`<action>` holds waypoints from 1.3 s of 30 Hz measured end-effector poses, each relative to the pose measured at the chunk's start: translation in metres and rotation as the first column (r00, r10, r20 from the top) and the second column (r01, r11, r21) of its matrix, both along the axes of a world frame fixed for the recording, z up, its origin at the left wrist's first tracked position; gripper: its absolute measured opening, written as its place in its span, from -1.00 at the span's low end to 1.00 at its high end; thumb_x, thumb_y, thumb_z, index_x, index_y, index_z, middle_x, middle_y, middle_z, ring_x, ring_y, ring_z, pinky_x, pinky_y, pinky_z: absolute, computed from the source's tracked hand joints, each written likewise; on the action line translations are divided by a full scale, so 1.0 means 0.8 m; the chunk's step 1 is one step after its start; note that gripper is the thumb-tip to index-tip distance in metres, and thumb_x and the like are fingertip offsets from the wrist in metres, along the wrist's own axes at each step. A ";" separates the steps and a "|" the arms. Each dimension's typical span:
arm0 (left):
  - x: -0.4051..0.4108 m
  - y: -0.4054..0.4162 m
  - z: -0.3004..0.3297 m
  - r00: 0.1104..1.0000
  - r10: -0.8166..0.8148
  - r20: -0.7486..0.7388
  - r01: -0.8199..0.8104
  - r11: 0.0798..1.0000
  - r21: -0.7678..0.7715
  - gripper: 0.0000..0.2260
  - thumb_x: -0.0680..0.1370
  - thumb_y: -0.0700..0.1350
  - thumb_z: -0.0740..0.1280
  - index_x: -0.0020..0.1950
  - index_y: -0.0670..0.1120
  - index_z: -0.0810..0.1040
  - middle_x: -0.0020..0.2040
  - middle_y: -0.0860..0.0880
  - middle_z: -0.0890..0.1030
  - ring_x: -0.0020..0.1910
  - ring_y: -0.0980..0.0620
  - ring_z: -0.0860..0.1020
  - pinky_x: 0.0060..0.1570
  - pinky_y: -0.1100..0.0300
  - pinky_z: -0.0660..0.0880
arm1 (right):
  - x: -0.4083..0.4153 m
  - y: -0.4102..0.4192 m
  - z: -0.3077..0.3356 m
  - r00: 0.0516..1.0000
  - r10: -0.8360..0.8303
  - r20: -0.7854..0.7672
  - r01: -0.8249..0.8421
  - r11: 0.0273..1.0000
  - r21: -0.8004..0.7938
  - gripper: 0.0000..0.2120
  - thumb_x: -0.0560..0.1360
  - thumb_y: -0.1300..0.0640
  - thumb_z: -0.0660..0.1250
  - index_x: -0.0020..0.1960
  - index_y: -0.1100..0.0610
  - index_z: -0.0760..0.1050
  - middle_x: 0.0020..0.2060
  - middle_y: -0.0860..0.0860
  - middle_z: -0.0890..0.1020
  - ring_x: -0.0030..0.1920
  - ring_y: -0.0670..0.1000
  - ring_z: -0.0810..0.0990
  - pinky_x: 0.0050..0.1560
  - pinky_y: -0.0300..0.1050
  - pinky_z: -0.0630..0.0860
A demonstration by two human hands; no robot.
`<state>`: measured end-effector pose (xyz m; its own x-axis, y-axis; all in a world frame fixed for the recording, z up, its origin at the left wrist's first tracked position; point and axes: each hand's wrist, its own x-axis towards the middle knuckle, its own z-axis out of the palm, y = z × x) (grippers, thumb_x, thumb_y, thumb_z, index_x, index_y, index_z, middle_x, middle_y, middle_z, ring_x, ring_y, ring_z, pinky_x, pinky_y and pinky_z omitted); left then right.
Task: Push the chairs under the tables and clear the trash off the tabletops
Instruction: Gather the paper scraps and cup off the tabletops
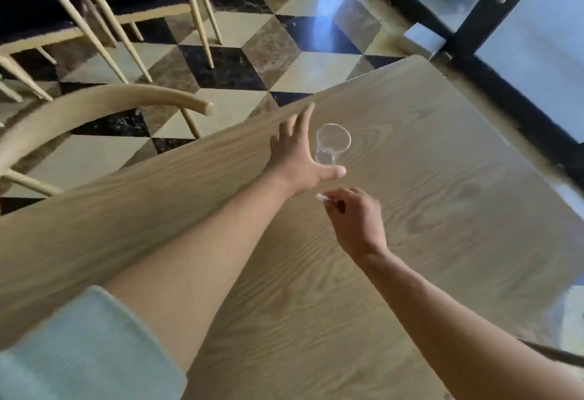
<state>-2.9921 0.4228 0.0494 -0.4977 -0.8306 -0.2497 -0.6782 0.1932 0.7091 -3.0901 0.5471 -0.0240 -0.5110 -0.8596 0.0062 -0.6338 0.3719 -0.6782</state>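
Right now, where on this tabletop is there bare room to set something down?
Bare wood lies right of the clear cup, out to the table edge by the window frame, and near you between the forearms. It is crowded around the cup: the left hand reaches it, the right hand pinches a small white scrap.

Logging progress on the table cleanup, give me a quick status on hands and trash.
Left hand open, reaching beside the clear plastic cup on the wooden table. Right hand pinching a small white scrap. Nothing in the way.
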 end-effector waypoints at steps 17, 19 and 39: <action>0.118 0.094 -0.055 0.971 0.112 -0.213 -0.151 0.973 -0.174 -0.40 0.35 -0.20 0.58 0.36 -0.08 0.47 0.15 0.00 0.58 0.06 0.15 0.54 0.07 0.54 0.36 | 0.041 -0.052 0.042 0.873 0.479 0.089 -0.487 0.866 0.112 -0.90 0.44 -0.03 0.55 -0.07 -0.05 0.74 -0.17 -0.06 0.49 -0.27 -0.10 0.53 -0.19 -0.14 0.53; 0.189 0.133 -0.049 0.958 0.216 -0.190 -0.244 0.960 -0.140 -0.33 0.32 -0.22 0.59 0.37 0.00 0.43 0.15 0.00 0.59 0.10 0.14 0.57 0.13 0.47 0.40 | 0.110 -0.040 0.040 0.727 0.660 0.191 -0.684 0.718 0.126 -0.84 0.50 -0.14 0.43 -0.04 -0.11 0.73 -0.15 -0.08 0.45 -0.22 -0.10 0.53 -0.14 -0.11 0.54; 0.658 0.348 -0.073 0.412 0.901 -0.136 -0.906 0.390 -0.161 -0.35 0.41 -0.17 0.59 0.44 -0.10 0.41 0.12 0.00 0.59 0.12 -0.04 0.57 0.21 0.02 0.51 | 0.589 0.006 0.002 0.655 0.742 0.146 -0.754 0.626 0.199 -0.89 0.53 0.16 0.38 0.00 0.10 0.67 -0.05 0.04 0.67 -0.10 0.07 0.65 -0.16 -0.31 0.48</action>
